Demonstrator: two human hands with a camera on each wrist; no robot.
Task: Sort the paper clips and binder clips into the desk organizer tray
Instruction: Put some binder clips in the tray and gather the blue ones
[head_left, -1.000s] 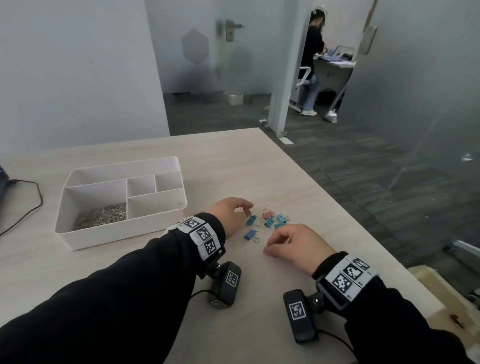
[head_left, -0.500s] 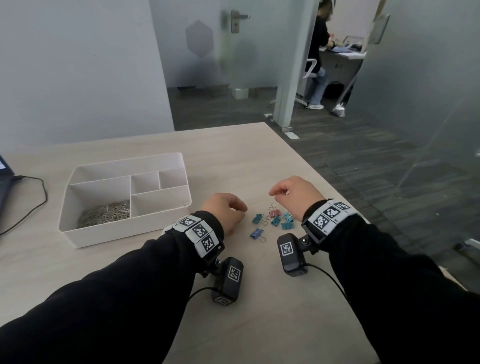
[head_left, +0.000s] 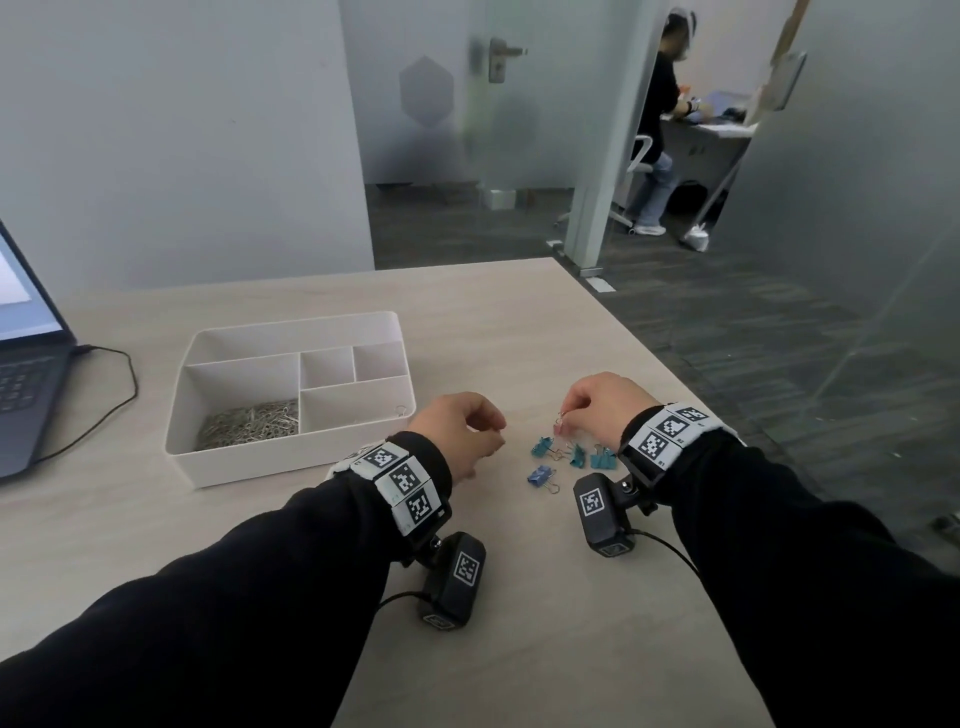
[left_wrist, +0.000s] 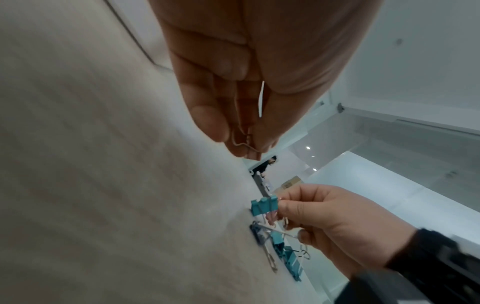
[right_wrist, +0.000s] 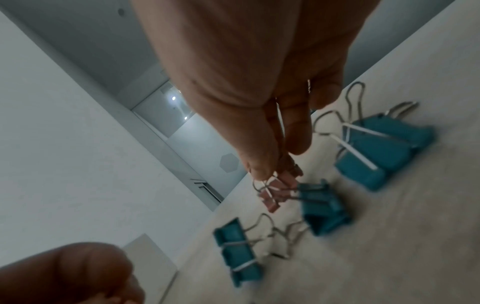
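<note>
A white organizer tray (head_left: 291, 462) stands at the left, with a heap of silver paper clips (head_left: 249, 423) in its front-left compartment. My left hand (head_left: 491, 436) is curled just right of the tray; in the left wrist view its fingers (left_wrist: 207, 115) pinch a thin paper clip (left_wrist: 242, 142). My right hand (head_left: 567, 415) pinches the wire handle of a pink binder clip (right_wrist: 272, 197) at the far side of the group. Three teal binder clips (head_left: 543, 447) (head_left: 576, 456) (head_left: 602, 458) and a blue one (head_left: 540, 475) lie on the table between my hands.
A single paper clip (head_left: 400, 410) hangs at the tray's front-right rim. An open laptop (head_left: 26, 364) with a cable (head_left: 117, 395) sits at the far left. The table's right edge (head_left: 675, 374) runs close to my right hand. A person sits at a desk in the background.
My right hand has moved from the near side of the binder clips to their far side and taken hold of the pink one. The left hand has stayed curled beside the tray.
</note>
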